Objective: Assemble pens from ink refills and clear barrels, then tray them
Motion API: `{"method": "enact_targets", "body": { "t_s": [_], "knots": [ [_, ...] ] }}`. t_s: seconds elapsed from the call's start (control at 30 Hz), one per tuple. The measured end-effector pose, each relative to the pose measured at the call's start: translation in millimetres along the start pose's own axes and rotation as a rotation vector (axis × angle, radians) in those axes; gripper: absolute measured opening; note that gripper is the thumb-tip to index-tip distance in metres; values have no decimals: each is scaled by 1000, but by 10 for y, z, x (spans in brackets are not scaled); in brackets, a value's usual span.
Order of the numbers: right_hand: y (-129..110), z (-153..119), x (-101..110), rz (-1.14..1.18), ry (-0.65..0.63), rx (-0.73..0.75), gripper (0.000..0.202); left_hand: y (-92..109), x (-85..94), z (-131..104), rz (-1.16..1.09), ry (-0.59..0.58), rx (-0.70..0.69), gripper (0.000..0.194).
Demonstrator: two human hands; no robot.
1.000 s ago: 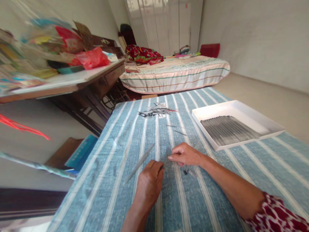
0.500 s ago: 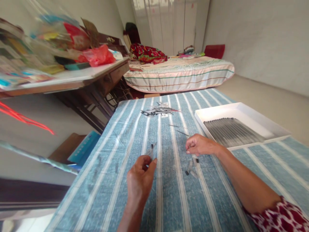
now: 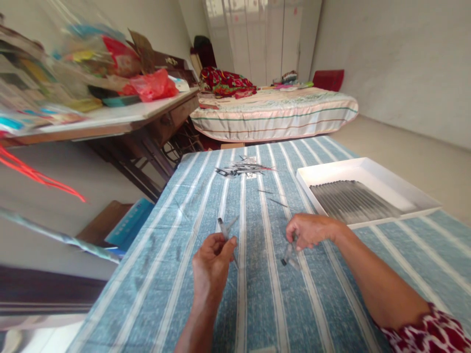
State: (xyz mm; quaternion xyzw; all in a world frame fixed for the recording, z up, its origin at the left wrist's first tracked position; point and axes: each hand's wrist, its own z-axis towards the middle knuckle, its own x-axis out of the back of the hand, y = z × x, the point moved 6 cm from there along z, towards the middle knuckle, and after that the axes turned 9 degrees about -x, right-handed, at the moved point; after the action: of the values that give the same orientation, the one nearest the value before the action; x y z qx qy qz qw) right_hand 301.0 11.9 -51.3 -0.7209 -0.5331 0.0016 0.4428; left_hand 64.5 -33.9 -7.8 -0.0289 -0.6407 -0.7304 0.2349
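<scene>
Between the thumb and fingers of my left hand (image 3: 213, 260) is a clear tube with a dark cap (image 3: 222, 227), tilted over the striped cloth. My right hand (image 3: 307, 231) has its fingertips pinched at one of the small clear pieces with dark ends (image 3: 285, 260) lying on the cloth. Two thin dark sticks (image 3: 278, 202) lie just beyond my right hand. Farther off, a pile of thin dark sticks (image 3: 245, 169) rests on a small printed paper. A white box (image 3: 371, 171) at the right holds a row of dark-tipped clear tubes (image 3: 349, 201).
The table has a blue cloth with white stripes (image 3: 257, 294). A cluttered side table (image 3: 147, 110) with a red plastic bag (image 3: 158, 86) stands at the left. Behind are a bed (image 3: 275, 115) and a pale wardrobe (image 3: 257, 39).
The tube in my left hand has tilted and shows more of its length. My right hand has moved down and nearer, onto the loose clear pieces.
</scene>
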Motion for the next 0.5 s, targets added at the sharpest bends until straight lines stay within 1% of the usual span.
{"method": "enact_targets", "body": {
  "t_s": [0.13, 0.27, 0.37, 0.5],
  "knots": [
    [-17, 52, -61, 19, -15, 17, 24, -8, -27, -12, -223, 9, 77, 26],
    [1, 56, -64, 63, -29, 47, 16, -41, -54, -26, -436, 0, 161, 29],
    [-62, 1, -16, 161, -16, 136, 16, -80, -64, -29, -545, -19, 216, 24],
    [-238, -85, 37, 385, 56, 285, 22, -94, -63, -26, -687, -19, 255, 20]
  ]
}}
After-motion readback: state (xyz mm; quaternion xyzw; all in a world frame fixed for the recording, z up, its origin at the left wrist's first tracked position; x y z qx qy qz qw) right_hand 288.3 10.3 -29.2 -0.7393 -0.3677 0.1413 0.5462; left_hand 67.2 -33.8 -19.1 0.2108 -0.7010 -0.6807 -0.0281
